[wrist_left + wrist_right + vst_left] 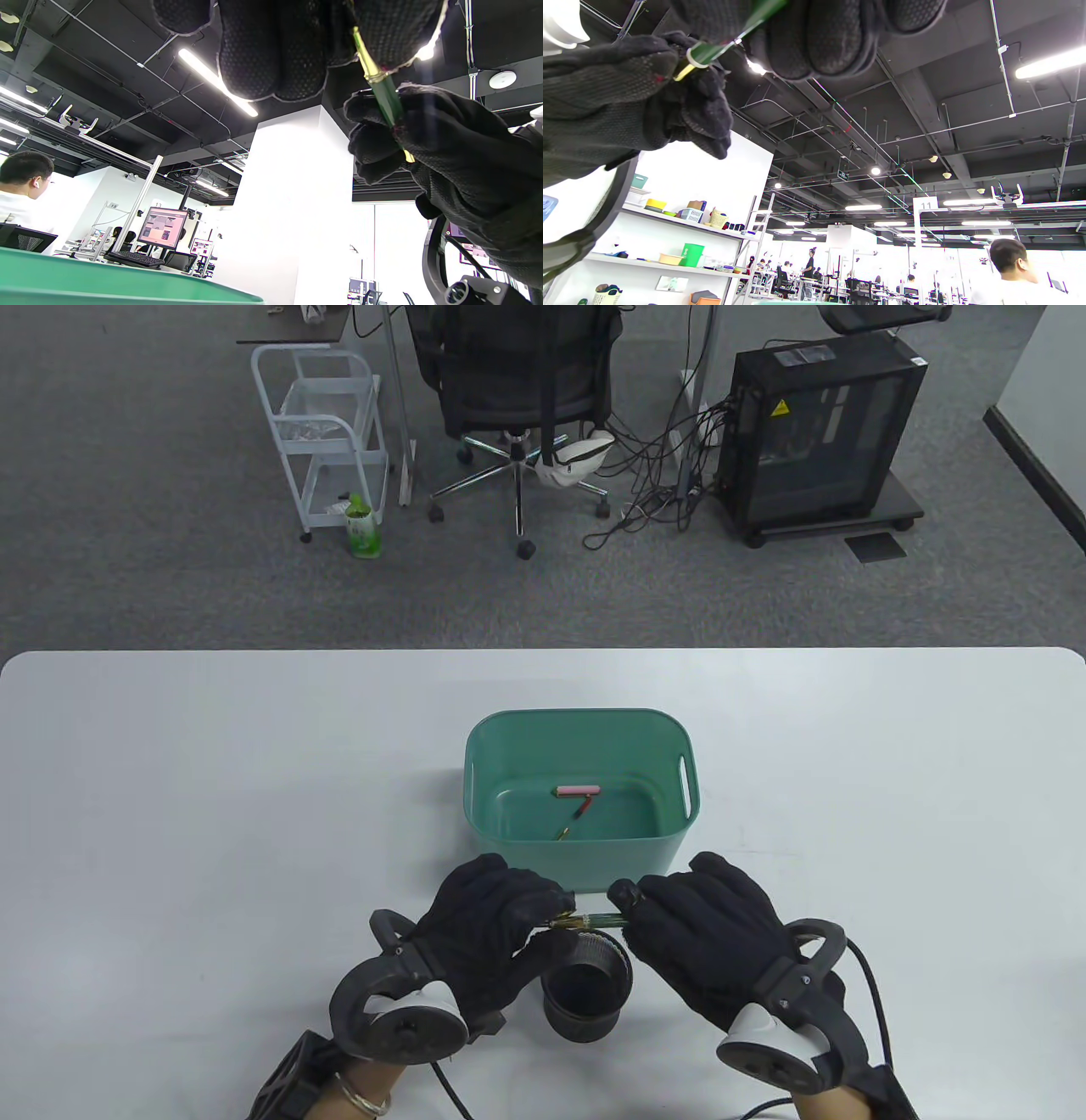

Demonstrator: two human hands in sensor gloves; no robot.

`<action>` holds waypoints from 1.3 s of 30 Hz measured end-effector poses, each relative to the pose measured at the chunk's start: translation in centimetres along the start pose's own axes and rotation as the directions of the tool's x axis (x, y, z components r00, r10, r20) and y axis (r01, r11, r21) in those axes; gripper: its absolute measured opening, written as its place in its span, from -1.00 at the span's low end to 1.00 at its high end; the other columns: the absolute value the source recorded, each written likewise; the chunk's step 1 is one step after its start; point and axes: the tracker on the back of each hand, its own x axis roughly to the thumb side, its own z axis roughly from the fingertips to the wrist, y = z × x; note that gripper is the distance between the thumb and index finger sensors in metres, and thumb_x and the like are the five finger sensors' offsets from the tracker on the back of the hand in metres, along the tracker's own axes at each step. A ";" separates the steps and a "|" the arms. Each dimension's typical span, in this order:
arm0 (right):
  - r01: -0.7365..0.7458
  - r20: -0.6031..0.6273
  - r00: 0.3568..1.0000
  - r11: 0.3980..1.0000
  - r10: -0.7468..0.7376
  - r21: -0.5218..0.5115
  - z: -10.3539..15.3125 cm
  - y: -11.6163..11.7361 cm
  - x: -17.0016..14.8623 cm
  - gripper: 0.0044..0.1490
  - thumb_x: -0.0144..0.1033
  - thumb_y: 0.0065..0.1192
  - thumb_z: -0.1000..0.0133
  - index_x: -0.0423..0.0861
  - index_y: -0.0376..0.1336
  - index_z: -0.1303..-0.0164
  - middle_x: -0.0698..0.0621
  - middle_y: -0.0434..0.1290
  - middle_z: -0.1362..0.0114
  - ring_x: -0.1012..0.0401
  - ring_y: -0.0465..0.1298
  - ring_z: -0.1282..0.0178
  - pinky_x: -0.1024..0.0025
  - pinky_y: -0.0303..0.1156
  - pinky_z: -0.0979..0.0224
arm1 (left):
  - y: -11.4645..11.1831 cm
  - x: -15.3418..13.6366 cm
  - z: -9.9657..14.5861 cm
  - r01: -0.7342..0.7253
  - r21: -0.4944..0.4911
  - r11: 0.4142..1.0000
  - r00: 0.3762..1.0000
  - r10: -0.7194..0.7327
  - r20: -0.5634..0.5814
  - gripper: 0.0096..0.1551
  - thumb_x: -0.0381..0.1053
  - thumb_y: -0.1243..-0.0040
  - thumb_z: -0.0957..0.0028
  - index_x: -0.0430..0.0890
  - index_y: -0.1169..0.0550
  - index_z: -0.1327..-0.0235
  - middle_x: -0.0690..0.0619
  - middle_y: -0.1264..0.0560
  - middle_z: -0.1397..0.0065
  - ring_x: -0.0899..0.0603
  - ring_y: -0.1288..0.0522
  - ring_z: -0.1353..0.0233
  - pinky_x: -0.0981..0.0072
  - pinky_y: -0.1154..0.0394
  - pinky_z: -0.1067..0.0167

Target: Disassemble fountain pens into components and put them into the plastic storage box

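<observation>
Table view: both hands, left (496,920) and right (708,929), pinch the green pen (594,921) just in front of the box (484,751). Probably light, stiff, slick; grip either side of the gold ring.

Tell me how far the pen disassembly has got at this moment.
Done: a pink piece and a thin nib-like part already lie in the green storage box. In hand: the left hand and right hand each grip one end of a green pen above a black cup. Left: separating it and boxing its parts.
</observation>
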 end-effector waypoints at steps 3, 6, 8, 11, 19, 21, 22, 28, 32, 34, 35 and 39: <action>-0.002 0.002 1.000 1.000 0.002 0.001 0.0 0.0 0.0 -0.47 0.06 0.14 -0.20 0.15 0.41 -0.34 0.16 0.49 -0.32 0.26 0.51 -0.24 0.11 0.28 -0.61 | 0.0 0.0 0.0 0.002 0.002 1.000 1.000 -0.002 -0.002 -0.52 0.20 -0.14 -0.38 -0.12 -0.54 -0.29 0.01 -0.65 -0.26 -0.12 -0.61 -0.27 -0.13 -0.31 -0.52; -0.002 0.004 1.000 1.000 0.002 0.003 0.0 0.0 0.1 -0.47 0.06 0.14 -0.20 0.16 0.41 -0.33 0.16 0.49 -0.32 0.26 0.51 -0.24 0.11 0.28 -0.61 | 0.0 0.0 0.0 -0.001 0.005 1.000 1.000 0.001 -0.004 -0.52 0.21 -0.11 -0.39 -0.13 -0.57 -0.25 0.01 -0.67 -0.21 -0.12 -0.62 -0.23 -0.12 -0.33 -0.50; 0.001 0.004 1.000 1.000 -0.001 0.004 0.0 0.0 0.1 -0.47 0.06 0.14 -0.20 0.16 0.41 -0.34 0.16 0.49 -0.32 0.26 0.51 -0.24 0.11 0.28 -0.61 | 0.0 -0.1 0.0 -0.003 0.007 1.000 1.000 0.003 -0.006 -0.52 0.22 -0.08 -0.39 -0.14 -0.59 -0.22 0.01 -0.69 -0.18 -0.11 -0.64 -0.20 -0.11 -0.34 -0.49; 0.004 0.006 1.000 1.000 -0.004 0.003 0.0 0.0 0.1 -0.47 0.06 0.14 -0.20 0.16 0.41 -0.34 0.16 0.49 -0.32 0.26 0.51 -0.24 0.11 0.28 -0.61 | 0.0 -0.1 0.0 -0.009 0.012 1.000 1.000 0.009 -0.007 -0.49 0.23 -0.02 -0.40 -0.16 -0.63 -0.15 0.00 -0.71 -0.11 -0.11 -0.66 -0.14 -0.11 -0.37 -0.46; 0.010 0.015 1.000 1.000 -0.010 0.004 0.0 0.1 0.4 -0.47 0.06 0.14 -0.20 0.16 0.41 -0.34 0.16 0.49 -0.32 0.26 0.51 -0.24 0.11 0.28 -0.61 | 0.0 -0.3 -0.1 -0.023 0.026 0.999 1.000 0.024 -0.010 -0.42 0.23 0.12 -0.42 -0.16 -0.72 0.08 0.02 -0.77 0.09 -0.10 -0.70 0.03 -0.07 -0.44 -0.35; 0.009 0.017 1.000 1.000 -0.009 0.005 0.0 0.1 0.4 -0.47 0.06 0.14 -0.20 0.16 0.41 -0.34 0.16 0.49 -0.32 0.26 0.51 -0.24 0.11 0.28 -0.61 | 0.0 -0.3 -0.1 -0.024 0.026 0.999 1.000 0.024 -0.012 -0.41 0.22 0.12 -0.42 -0.16 -0.73 0.12 0.02 -0.77 0.12 -0.10 -0.71 0.06 -0.06 -0.45 -0.33; 0.008 0.018 1.000 1.000 -0.008 0.005 0.0 0.1 0.5 -0.47 0.06 0.14 -0.20 0.16 0.41 -0.34 0.16 0.49 -0.32 0.26 0.51 -0.24 0.11 0.28 -0.61 | 0.0 -0.3 -0.1 -0.024 0.027 0.999 1.000 0.025 -0.012 -0.41 0.22 0.13 -0.42 -0.15 -0.73 0.13 0.02 -0.77 0.14 -0.10 -0.71 0.07 -0.06 -0.45 -0.32; 0.009 0.017 1.000 1.000 -0.010 0.005 0.0 0.1 0.5 -0.47 0.06 0.14 -0.20 0.16 0.41 -0.34 0.16 0.49 -0.32 0.26 0.51 -0.24 0.11 0.28 -0.61 | 0.1 -0.4 0.0 -0.030 0.028 0.999 0.999 0.031 -0.011 -0.37 0.25 0.14 -0.43 -0.17 -0.71 0.00 -0.01 -0.77 0.04 -0.12 -0.70 -0.01 -0.09 -0.43 -0.35; 0.004 0.012 1.000 1.000 -0.004 0.002 0.0 0.0 0.4 -0.47 0.06 0.14 -0.20 0.16 0.41 -0.34 0.16 0.49 -0.32 0.26 0.51 -0.24 0.11 0.28 -0.61 | 0.1 -0.4 0.0 -0.029 0.022 0.999 1.000 0.029 -0.011 -0.32 0.31 0.13 -0.41 -0.17 -0.61 -0.31 -0.06 -0.70 -0.21 -0.18 -0.63 -0.23 -0.15 -0.36 -0.45; 0.002 0.008 1.000 1.000 -0.002 -0.001 0.1 0.0 0.3 -0.47 0.06 0.14 -0.20 0.15 0.41 -0.34 0.16 0.49 -0.32 0.26 0.51 -0.24 0.11 0.29 -0.61 | 0.1 -0.4 0.0 -0.026 0.020 0.999 1.000 0.026 -0.009 -0.32 0.33 0.08 -0.40 -0.15 -0.55 -0.40 -0.07 -0.66 -0.30 -0.19 -0.60 -0.31 -0.16 -0.33 -0.48; 0.001 0.007 1.000 1.000 -0.001 -0.001 0.1 0.0 0.3 -0.47 0.06 0.14 -0.20 0.16 0.41 -0.34 0.15 0.49 -0.32 0.26 0.51 -0.24 0.11 0.29 -0.61 | 0.1 -0.4 0.0 -0.024 0.019 1.000 1.000 0.024 -0.009 -0.32 0.33 0.06 -0.39 -0.14 -0.52 -0.44 -0.07 -0.64 -0.33 -0.19 -0.58 -0.34 -0.17 -0.32 -0.49; -0.001 0.004 1.000 1.000 0.001 0.000 0.0 -0.1 0.1 -0.47 0.06 0.14 -0.20 0.15 0.41 -0.34 0.16 0.49 -0.32 0.26 0.52 -0.23 0.11 0.29 -0.61 | 0.0 -0.2 0.1 -0.007 0.016 1.000 1.000 0.007 -0.003 -0.30 0.34 -0.06 -0.35 -0.10 -0.44 -0.54 -0.06 -0.59 -0.41 -0.18 -0.54 -0.40 -0.17 -0.29 -0.52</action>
